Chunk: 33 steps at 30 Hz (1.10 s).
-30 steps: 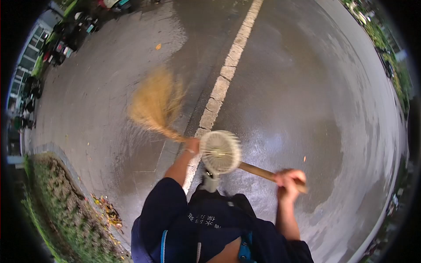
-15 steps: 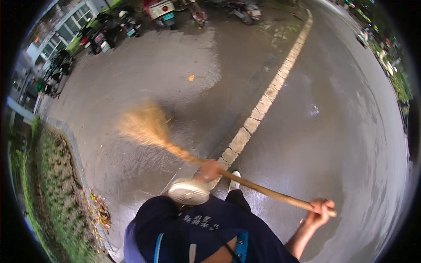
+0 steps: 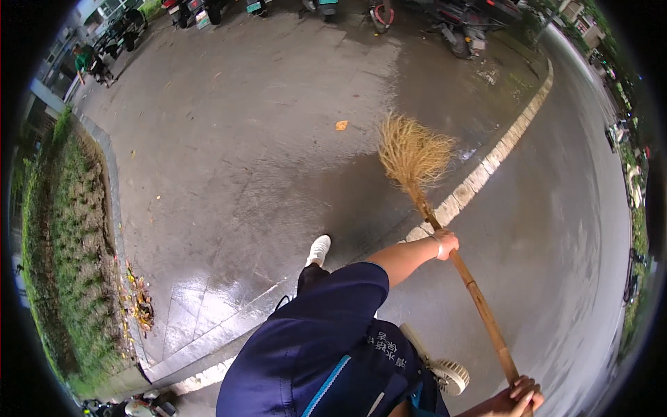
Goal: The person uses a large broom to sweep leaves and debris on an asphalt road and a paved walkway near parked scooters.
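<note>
A long straw broom [image 3: 415, 149] with a bamboo handle slants across the right of the view, its bristles spread over the wet pavement beside the pale kerb line. My left hand [image 3: 447, 243], a band at its wrist, is closed round the handle a little below the bristles. At the lower right, my right hand [image 3: 522, 397] grips the top end of the handle. One of my white shoes [image 3: 319, 249] stands on the pavement left of the kerb. A yellow leaf [image 3: 341, 126] lies to the left of the bristles.
The kerb line [image 3: 511, 139] runs from beside me to the far right, with a wet road [image 3: 556, 243] beyond it. Parked scooters [image 3: 462, 31] line the far edge. A planted bed [image 3: 76, 264] and a small leaf pile [image 3: 141, 306] lie left. A white fan [image 3: 450, 377] hangs at my chest.
The broom has swept from left to right, its bristles now near the kerb. My left arm has reached across rightward, and my right hand sits lower. The view has turned too.
</note>
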Tool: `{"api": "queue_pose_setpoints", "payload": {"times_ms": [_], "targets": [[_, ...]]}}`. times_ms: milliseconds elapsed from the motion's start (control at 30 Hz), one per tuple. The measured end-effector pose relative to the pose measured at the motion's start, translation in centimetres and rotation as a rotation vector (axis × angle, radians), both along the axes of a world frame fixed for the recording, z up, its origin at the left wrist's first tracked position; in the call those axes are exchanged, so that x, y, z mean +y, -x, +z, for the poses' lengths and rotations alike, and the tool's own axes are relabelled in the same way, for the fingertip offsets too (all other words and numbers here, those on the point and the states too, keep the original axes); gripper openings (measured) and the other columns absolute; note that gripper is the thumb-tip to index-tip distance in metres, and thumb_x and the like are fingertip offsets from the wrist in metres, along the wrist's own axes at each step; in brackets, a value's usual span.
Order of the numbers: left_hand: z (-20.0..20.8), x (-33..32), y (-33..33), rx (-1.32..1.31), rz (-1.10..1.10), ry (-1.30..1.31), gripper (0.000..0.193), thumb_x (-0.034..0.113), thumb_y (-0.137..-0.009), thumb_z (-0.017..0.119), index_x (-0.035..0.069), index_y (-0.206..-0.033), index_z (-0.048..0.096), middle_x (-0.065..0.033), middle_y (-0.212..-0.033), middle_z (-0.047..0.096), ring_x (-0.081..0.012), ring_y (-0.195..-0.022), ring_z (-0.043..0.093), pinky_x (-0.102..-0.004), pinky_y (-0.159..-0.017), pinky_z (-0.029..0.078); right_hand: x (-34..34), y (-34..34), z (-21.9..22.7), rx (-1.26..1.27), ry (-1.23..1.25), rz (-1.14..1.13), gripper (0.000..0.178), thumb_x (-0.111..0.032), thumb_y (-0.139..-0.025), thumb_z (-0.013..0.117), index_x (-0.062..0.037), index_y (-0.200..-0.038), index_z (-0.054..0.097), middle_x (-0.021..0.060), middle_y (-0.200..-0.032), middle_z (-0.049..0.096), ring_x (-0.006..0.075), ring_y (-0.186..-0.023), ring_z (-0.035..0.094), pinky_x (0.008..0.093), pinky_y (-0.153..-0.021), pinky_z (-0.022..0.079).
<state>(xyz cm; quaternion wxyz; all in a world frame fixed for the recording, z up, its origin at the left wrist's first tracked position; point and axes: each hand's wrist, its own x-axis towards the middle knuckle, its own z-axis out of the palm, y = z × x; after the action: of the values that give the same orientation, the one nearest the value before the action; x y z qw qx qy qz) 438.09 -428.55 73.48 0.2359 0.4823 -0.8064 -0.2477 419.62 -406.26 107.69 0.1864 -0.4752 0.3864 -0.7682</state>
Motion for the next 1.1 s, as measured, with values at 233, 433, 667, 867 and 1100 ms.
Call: {"api": "queue_pose_setpoints", "payload": {"times_ms": [233, 433, 667, 867, 1100], "targets": [[-3.4, 3.5, -30.7, -0.023, 0.339, -0.174, 0.010, 0.024, -0.065, 0.066, 0.014, -0.069, 0.066, -0.0097, -0.077, 0.065, -0.0308, -0.082, 0.062, -0.0437, -0.070, 0.049, -17.0, -18.0, -2.3, 0.050, -0.225, 0.762, 0.018, -0.007, -0.084, 0.055, -0.0091, -0.073, 0.040, -0.0022, -0.056, 0.032, 0.0071, -0.043, 0.031, 0.0256, -0.049, 0.032], [-9.6, 21.3, -52.1, -0.206, 0.743, -0.434, 0.016, 0.028, -0.069, 0.063, 0.016, -0.078, 0.069, -0.0101, -0.081, 0.067, -0.0306, -0.083, 0.064, -0.0427, -0.074, 0.051, -19.5, -40.9, -12.5, -0.079, -0.555, 1.071, 0.011, -0.004, -0.079, 0.055, -0.0058, -0.077, 0.045, 0.0022, -0.058, 0.043, 0.0126, -0.047, 0.041, 0.0314, -0.055, 0.043], [-4.9, 35.6, -59.6, -0.408, 1.101, -0.641, 0.017, 0.022, -0.067, 0.060, 0.019, -0.081, 0.069, -0.0093, -0.079, 0.067, -0.0299, -0.078, 0.065, -0.0429, -0.071, 0.053, -18.4, -48.0, -13.7, -0.260, -0.643, 1.357, 0.013, -0.003, -0.078, 0.053, -0.0106, -0.079, 0.042, 0.0012, -0.056, 0.038, 0.0139, -0.048, 0.039, 0.0334, -0.054, 0.039], [-1.8, 37.8, -49.0, -0.158, 1.339, -0.422, 0.018, 0.019, -0.068, 0.064, 0.014, -0.086, 0.064, -0.0087, -0.086, 0.064, -0.0247, -0.082, 0.062, -0.0383, -0.071, 0.050, -17.2, -44.5, -6.4, -0.342, -0.486, 1.439, 0.015, -0.004, -0.076, 0.056, -0.0096, -0.082, 0.043, -0.0011, -0.051, 0.036, 0.0097, -0.036, 0.032, 0.0289, -0.040, 0.035], [0.0, 40.7, -50.4, 0.450, 0.976, -0.299, 0.038, 0.022, -0.080, 0.068, 0.007, -0.113, 0.060, -0.0095, -0.112, 0.062, -0.0159, -0.096, 0.059, -0.0311, -0.084, 0.047, -12.0, -42.4, -7.2, -0.293, -0.392, 1.577, 0.015, 0.000, -0.077, 0.056, -0.0067, -0.086, 0.046, 0.0021, -0.049, 0.038, 0.0143, -0.037, 0.038, 0.0323, -0.043, 0.038]]}}
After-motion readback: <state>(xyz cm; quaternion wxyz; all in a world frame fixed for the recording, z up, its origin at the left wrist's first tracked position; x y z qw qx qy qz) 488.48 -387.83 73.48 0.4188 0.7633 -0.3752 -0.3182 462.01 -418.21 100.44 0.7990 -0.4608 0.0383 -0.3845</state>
